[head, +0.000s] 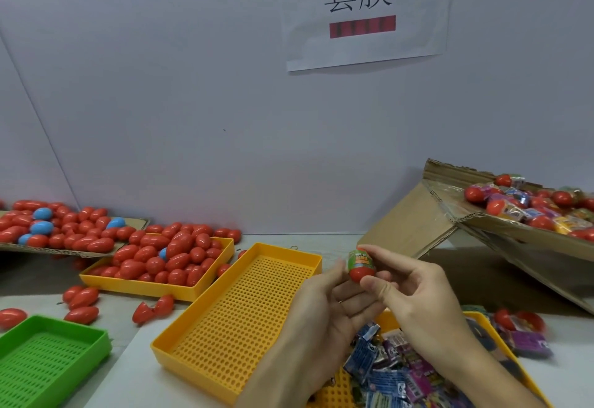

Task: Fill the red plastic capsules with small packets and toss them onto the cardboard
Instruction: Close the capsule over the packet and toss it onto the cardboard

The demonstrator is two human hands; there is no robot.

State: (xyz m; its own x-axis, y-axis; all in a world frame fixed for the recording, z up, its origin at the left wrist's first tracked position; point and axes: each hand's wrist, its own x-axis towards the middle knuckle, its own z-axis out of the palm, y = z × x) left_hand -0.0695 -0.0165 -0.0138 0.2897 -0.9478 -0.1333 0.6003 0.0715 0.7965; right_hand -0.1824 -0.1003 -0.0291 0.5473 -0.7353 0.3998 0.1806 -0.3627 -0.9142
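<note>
The green tray (48, 356) is cut off, its extent perhaps unclear.

The red capsules (167, 258) are glossy, smooth plastic. The yellow tray (244, 314) and green tray (48, 353) are matt perforated plastic. The cardboard (414, 227) is rough, torn-edged, partly under shiny tape. The small packets (389, 372) look like glossy printed film. The paper sign (366, 15) is matt.

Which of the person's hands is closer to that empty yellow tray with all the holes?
Left. The left hand hangs over the right edge of the empty yellow tray, while the right hand sits farther right, pinching the capsule above the packets.
</note>
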